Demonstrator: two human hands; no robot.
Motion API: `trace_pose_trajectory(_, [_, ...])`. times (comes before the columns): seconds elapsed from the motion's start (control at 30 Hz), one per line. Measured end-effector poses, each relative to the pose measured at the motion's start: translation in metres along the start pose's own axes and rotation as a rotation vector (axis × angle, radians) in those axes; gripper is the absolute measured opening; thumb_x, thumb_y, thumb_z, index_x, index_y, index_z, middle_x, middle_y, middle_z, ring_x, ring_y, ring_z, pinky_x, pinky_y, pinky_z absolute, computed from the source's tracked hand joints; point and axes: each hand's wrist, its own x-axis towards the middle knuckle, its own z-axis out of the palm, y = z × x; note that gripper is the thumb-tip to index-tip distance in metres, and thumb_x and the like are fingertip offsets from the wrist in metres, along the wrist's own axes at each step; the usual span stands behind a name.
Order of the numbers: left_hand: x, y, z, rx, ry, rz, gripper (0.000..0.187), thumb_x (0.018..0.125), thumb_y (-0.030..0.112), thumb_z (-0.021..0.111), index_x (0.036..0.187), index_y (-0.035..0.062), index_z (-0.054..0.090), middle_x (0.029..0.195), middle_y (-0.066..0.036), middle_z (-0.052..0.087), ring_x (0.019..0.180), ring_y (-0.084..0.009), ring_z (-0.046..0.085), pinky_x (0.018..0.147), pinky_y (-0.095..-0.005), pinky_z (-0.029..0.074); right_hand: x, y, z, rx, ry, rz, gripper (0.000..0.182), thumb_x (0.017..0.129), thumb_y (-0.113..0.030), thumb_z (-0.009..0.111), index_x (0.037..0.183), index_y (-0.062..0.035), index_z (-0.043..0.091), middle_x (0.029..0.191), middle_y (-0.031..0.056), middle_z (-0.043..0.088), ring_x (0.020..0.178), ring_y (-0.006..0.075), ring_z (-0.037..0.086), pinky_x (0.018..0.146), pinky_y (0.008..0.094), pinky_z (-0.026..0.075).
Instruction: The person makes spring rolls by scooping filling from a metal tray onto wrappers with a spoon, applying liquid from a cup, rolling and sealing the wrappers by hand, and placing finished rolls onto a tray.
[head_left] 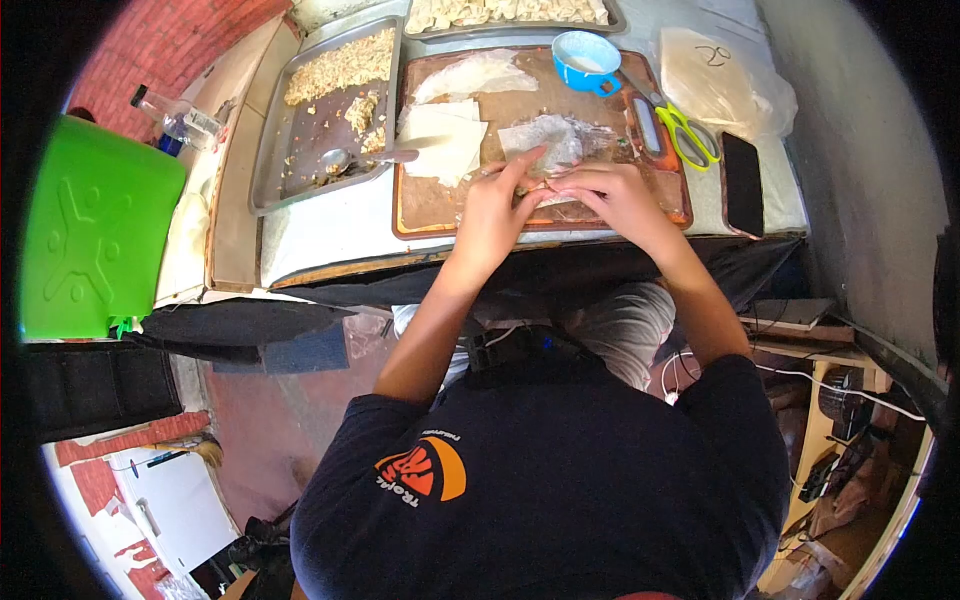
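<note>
My left hand and my right hand meet at the near edge of a brown cutting board. Fingertips of both hands pinch a small, pale wrapper, partly covered by the fingers; a bit of filling seems to show in it. Just beyond them lies a whitish, crumpled translucent sheet. Left of my left hand rests a stack of square wrappers, with more thin wrappers behind it. A blue cup with white contents stands at the board's far side.
A metal tray at left holds chopped filling and a spoon. Another tray of wrapped pieces sits behind. Green-handled scissors, a phone and a plastic bag are at right. A green container stands far left.
</note>
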Motion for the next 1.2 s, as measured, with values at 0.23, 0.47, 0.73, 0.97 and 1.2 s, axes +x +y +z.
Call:
trace_pose_trajectory(0.23, [-0.003, 0.002, -0.005, -0.100, -0.050, -0.128, 0.056, 0.075, 0.010, 0.079, 0.127, 0.0086, 0.060, 0.088, -0.012, 0.072, 0.080, -0.0236, 0.069, 0.074, -0.0316, 0.053, 0.001, -0.005, -0.012, 0.107, -0.030, 0.127, 0.021, 0.085, -0.012, 0.068, 0.104, -0.0045, 0.071, 0.099, 0.0136, 0.071, 0.089, 0.0288, 0.069, 0.078, 0.0360, 0.054])
trace_pose_trajectory(0.47, [-0.002, 0.005, 0.000, -0.120, -0.008, -0.130, 0.050, 0.078, 0.010, 0.077, 0.126, 0.0068, 0.060, 0.092, -0.012, 0.073, 0.081, -0.0203, 0.070, 0.077, -0.0306, 0.053, 0.004, -0.015, -0.002, 0.046, 0.006, 0.041, 0.025, 0.083, -0.017, 0.071, 0.104, -0.0041, 0.070, 0.097, 0.0132, 0.071, 0.086, 0.0290, 0.068, 0.076, 0.0363, 0.053])
trace_pose_trajectory(0.73, [-0.004, 0.001, -0.001, -0.045, -0.027, -0.046, 0.054, 0.078, 0.009, 0.077, 0.127, 0.0072, 0.057, 0.091, -0.012, 0.072, 0.080, -0.0215, 0.070, 0.073, -0.0314, 0.053, 0.004, -0.011, -0.006, 0.075, -0.012, 0.133, 0.027, 0.081, -0.014, 0.072, 0.106, -0.0051, 0.070, 0.100, 0.0132, 0.071, 0.089, 0.0279, 0.068, 0.079, 0.0359, 0.053])
trace_pose_trajectory(0.97, [-0.004, -0.002, 0.002, -0.049, -0.033, -0.080, 0.054, 0.076, 0.009, 0.079, 0.126, 0.0073, 0.059, 0.091, -0.013, 0.072, 0.083, -0.0236, 0.069, 0.071, -0.0335, 0.052, -0.003, -0.011, -0.014, 0.036, -0.030, 0.196, 0.030, 0.079, -0.013, 0.073, 0.108, -0.0053, 0.070, 0.102, 0.0139, 0.071, 0.089, 0.0268, 0.069, 0.078, 0.0341, 0.053])
trace_pose_trajectory(1.2, [-0.009, 0.004, -0.006, -0.101, -0.022, -0.155, 0.051, 0.075, 0.010, 0.079, 0.123, 0.0079, 0.061, 0.090, -0.011, 0.073, 0.082, -0.0256, 0.064, 0.076, -0.0346, 0.050, 0.000, -0.017, -0.026, 0.003, -0.044, 0.149, 0.028, 0.081, -0.013, 0.071, 0.108, -0.0043, 0.070, 0.101, 0.0139, 0.071, 0.089, 0.0274, 0.069, 0.078, 0.0335, 0.053])
